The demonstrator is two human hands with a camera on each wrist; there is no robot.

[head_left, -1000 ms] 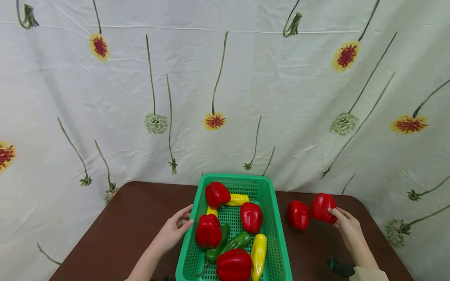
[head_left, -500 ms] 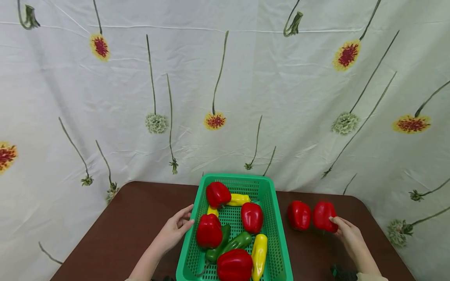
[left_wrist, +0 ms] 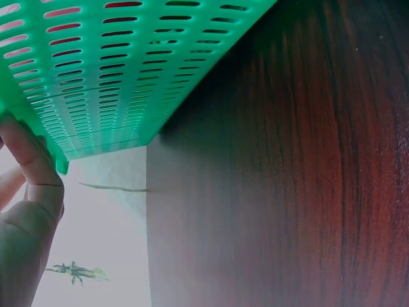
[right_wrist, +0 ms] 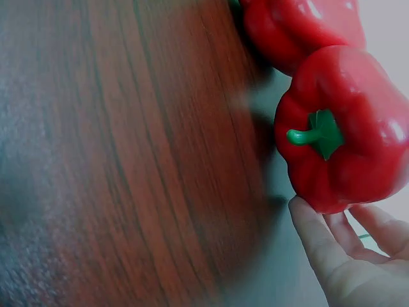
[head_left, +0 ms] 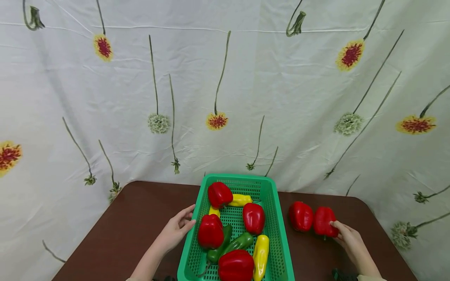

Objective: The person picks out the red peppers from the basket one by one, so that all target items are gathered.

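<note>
My right hand (head_left: 351,242) holds a red bell pepper (head_left: 324,221) by its right side, thumb on it, at the right of the table. Its green stem (right_wrist: 319,135) points toward the wrist in the right wrist view. Close on its left lies another red bell pepper (head_left: 300,216). My left hand (head_left: 175,230) touches the left rim of a green basket (head_left: 194,234) with fingertips and thumb. Inside the basket are several red bell peppers (head_left: 211,231), yellow peppers (head_left: 261,255) and green peppers (head_left: 239,242).
The brown table (head_left: 147,218) has rounded far corners and extends on both sides of the basket. Right behind it hangs a white cloth (head_left: 246,97) with a flower print. A dark object (head_left: 342,275) shows beside the right wrist.
My right hand has lowered the red bell pepper and brought it nearer the viewer, beside the other one. My left hand stays at the basket rim.
</note>
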